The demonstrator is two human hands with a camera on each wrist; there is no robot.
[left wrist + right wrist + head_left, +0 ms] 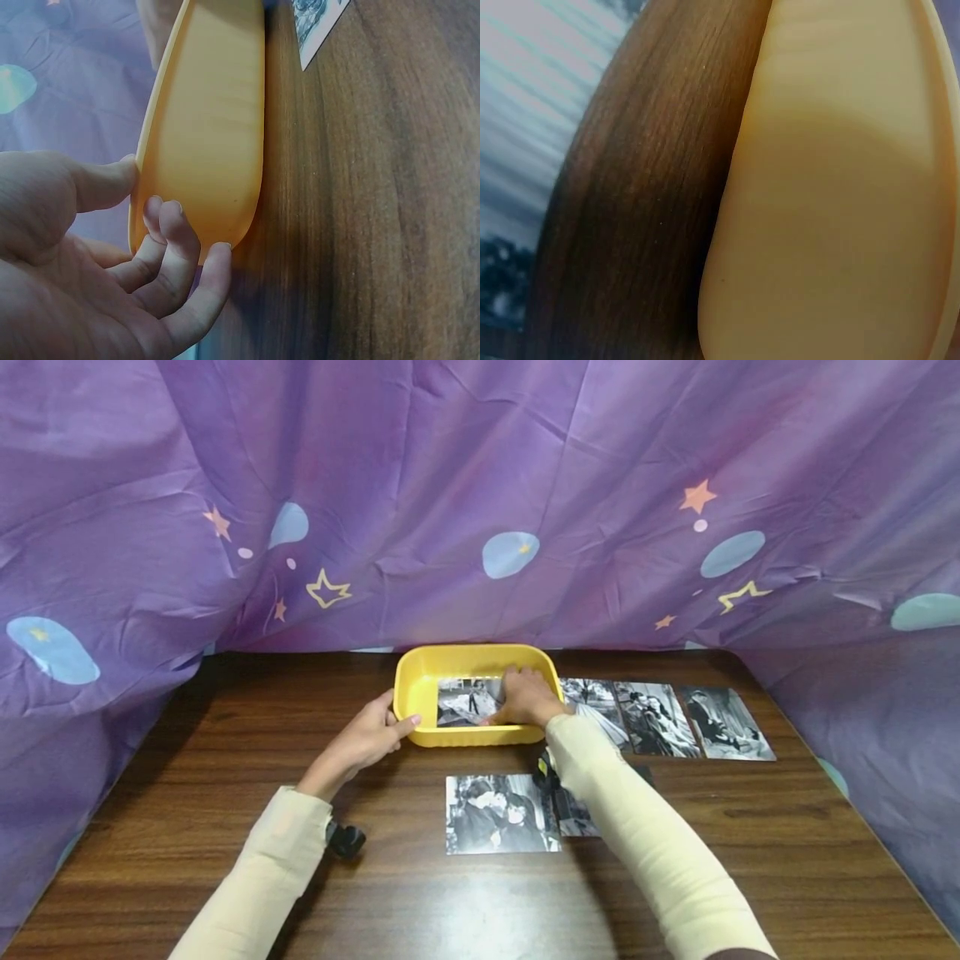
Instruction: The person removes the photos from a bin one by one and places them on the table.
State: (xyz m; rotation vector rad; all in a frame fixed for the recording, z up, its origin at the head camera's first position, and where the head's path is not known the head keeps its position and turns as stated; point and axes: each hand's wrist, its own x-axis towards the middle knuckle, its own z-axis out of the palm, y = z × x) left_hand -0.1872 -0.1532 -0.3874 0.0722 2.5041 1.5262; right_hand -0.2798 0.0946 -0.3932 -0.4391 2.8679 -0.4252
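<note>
A yellow plastic basket (480, 737) stands toward the back of the wooden table. My left hand (369, 732) grips its left end, thumb over the rim and fingers curled against the outer wall, as the left wrist view also shows. Inside the basket lies a black-and-white photo (467, 702). My right hand (528, 696) reaches over the basket's front right rim and holds the photo's right part, thumb near the front edge and fingers toward the back. The right wrist view shows only the outer wall of the basket (825, 195), with that hand out of sight.
To the basket's right a row of black-and-white photos (656, 720) lies on the table (225, 760). Another photo (498, 814) lies in front, beside a print (576, 817) partly hidden under my right forearm. A purple patterned cloth (420, 527) hangs behind the table.
</note>
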